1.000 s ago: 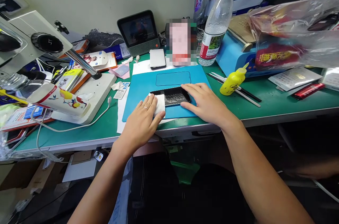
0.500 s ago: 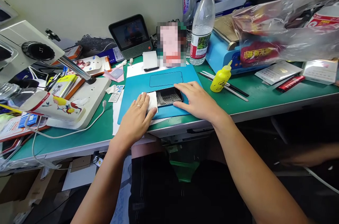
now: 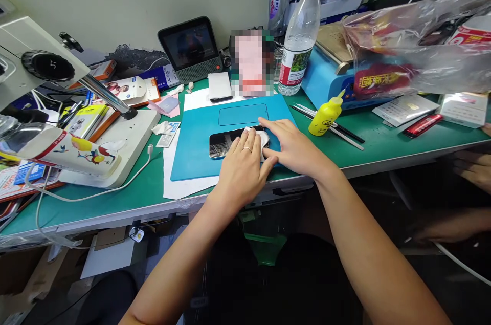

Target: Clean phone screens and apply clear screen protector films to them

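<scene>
A dark, glossy smartphone (image 3: 219, 147) lies flat on a blue mat (image 3: 194, 164), its surface mirroring the surroundings. Over its right half, my left hand (image 3: 244, 161) presses a folded white wipe (image 3: 264, 137) down with straight fingers held together, and a ring shows on one of them. My right hand (image 3: 297, 148) grips the phone's right end, thumb at the near edge and fingers at the far edge. That end is partly hidden by the wipe and my hands. A phone outline is printed on the mat (image 3: 243, 114) just behind.
Right of the mat are a yellow dropper bottle (image 3: 325, 116), thin tools (image 3: 347, 133) and a blue machine (image 3: 326, 77). A red-capped bottle (image 3: 297, 59) stands behind. At left are a microscope stand (image 3: 126, 151) and a white cable (image 3: 123, 189). Another person's hand (image 3: 452, 225) is at far right.
My left hand has slid the wipe from the phone's left end to its right end, uncovering the left part. My right hand stays at the right end. The view has shifted slightly.
</scene>
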A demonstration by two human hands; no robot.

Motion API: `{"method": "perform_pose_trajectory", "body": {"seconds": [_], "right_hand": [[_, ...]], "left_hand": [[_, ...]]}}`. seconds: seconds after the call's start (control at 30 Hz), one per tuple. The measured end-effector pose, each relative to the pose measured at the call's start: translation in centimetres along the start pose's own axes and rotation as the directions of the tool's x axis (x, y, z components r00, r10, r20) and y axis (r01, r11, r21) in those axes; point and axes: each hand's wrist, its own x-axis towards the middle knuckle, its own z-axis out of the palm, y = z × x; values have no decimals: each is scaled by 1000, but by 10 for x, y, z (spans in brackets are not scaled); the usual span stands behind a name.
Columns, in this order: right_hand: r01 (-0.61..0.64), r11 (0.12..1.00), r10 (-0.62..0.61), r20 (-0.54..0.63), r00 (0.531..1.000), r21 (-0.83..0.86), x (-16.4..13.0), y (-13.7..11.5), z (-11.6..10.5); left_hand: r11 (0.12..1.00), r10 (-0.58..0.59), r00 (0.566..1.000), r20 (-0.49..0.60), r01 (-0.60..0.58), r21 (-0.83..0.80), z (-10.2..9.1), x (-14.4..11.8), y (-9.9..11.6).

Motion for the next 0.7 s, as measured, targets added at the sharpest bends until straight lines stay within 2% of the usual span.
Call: {"method": "perform_pose_trajectory", "body": {"seconds": [0.23, 0.37, 0.47, 0.6, 0.7], "right_hand": [[19, 1000, -19, -6, 1000, -21, 2, 6, 3], [20, 999, -20, -5, 1000, -33, 2, 3, 1], [11, 999, -12, -7, 1000, -42, 2, 1, -1], [13, 999, -14, -15, 1000, -43, 1, 1, -1], [28, 999, -28, -14, 1000, -46, 1, 2, -1]], "left_hand": [[999, 16, 1000, 23, -15, -39, -7, 21, -7], [999, 13, 999, 33, -12, -32, -7, 23, -19], [998, -63, 997, 34, 63, 13, -8, 14, -40], [986, -151, 988, 28, 149, 72, -8, -14, -73], [984, -159, 987, 30, 156, 90, -8, -38, -83]]}}
